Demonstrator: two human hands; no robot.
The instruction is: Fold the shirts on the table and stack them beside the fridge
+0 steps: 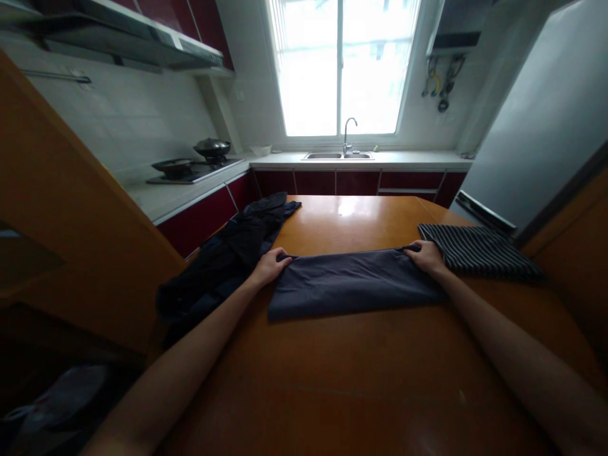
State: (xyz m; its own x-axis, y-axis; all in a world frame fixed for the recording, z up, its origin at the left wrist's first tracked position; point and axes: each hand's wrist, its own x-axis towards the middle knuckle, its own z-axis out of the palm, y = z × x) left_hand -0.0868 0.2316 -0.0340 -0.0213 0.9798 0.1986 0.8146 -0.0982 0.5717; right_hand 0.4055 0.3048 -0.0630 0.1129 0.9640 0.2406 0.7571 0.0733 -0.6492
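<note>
A dark grey-blue garment (356,284), folded into a long flat strip, lies across the wooden table (323,380). I cannot make out what kind of garment it is. My left hand (270,266) pinches its far left corner between thumb and fingers. At the far right corner, my right hand (426,254) grips the same edge. The cloth is stretched between both hands, with slight wrinkles along its middle. Close to my left hand is a loose heap of dark clothes (237,244). Beside my right hand rests a folded black-and-white striped garment (475,250).
Beyond the table runs a white counter with a sink (327,156) and a tap (349,133) under the window. A stove at left carries a lidded pan (211,148) and a wok (171,166). A fridge (546,114) stands at right, a wooden door (71,209) at left.
</note>
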